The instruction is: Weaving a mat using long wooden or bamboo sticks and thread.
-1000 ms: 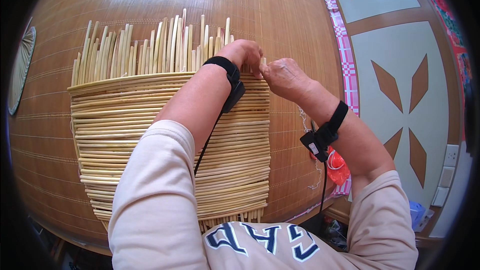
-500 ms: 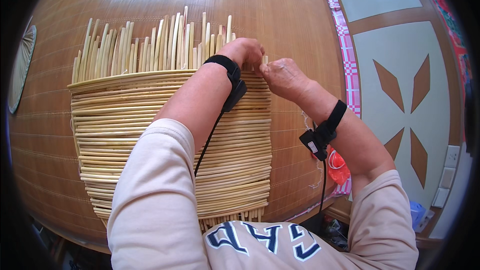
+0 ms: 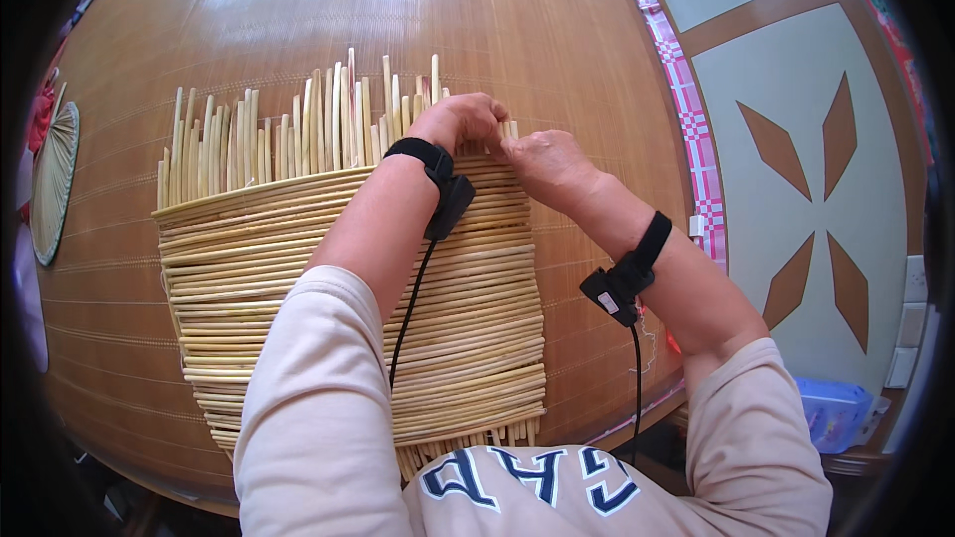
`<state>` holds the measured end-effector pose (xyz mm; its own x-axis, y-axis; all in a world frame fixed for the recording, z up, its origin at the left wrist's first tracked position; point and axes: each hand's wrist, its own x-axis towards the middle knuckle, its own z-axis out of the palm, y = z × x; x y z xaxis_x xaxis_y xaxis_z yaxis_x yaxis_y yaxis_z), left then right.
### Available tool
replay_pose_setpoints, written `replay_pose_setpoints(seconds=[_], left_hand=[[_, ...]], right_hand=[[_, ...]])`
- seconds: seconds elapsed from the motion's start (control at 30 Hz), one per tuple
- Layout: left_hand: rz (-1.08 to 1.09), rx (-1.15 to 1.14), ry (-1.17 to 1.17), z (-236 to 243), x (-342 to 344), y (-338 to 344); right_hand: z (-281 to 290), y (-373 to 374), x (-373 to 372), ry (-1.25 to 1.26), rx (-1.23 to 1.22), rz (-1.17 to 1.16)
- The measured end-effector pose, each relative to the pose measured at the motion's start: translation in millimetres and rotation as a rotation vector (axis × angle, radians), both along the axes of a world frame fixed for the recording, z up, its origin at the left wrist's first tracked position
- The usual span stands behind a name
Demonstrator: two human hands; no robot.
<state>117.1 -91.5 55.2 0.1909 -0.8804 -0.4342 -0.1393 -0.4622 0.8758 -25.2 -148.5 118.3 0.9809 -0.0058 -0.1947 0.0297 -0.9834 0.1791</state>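
A mat of pale peeled sticks [image 3: 348, 259] lies in front of me, its sticks laid crosswise in close rows. Along its far edge, several upright sticks [image 3: 234, 144] of uneven length stand out beyond the top row. At the far right corner, my left hand [image 3: 463, 122] bends over the stick ends with its fingers curled in. Just right of it, my right hand [image 3: 547, 167] is closed, thumb and fingers pressed together by a short stick end [image 3: 510, 129] that shows between the hands. Whatever the fingertips grip is hidden.
Beneath the mat is a brown slatted bamboo surface [image 3: 557, 50]. A woven hand fan [image 3: 55, 184] lies at the left edge. Loose white thread [image 3: 649, 343] trails below my right wrist. A pink checked cloth strip [image 3: 686, 109] and a panelled cabinet [image 3: 796, 169] run along the right.
The view has shifted, so the mat sits slightly lower and more of the fan shows. Both hands stay at the mat's far right corner, their fingers still close together.
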Motion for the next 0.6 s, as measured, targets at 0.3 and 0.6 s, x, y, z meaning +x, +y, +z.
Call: replay_pose_setpoints(seconds=[0.3,0.6], left_hand=[[-0.074,-0.029,-0.043,4.1,3.3,2.7],[-0.118,0.03,0.039,4.1,2.9,-1.2]], right_hand=[[5.1,4.4,1.8,-0.022,0.019,0.007],[8.6,5.0,4.8,0.13,-0.034,0.016]])
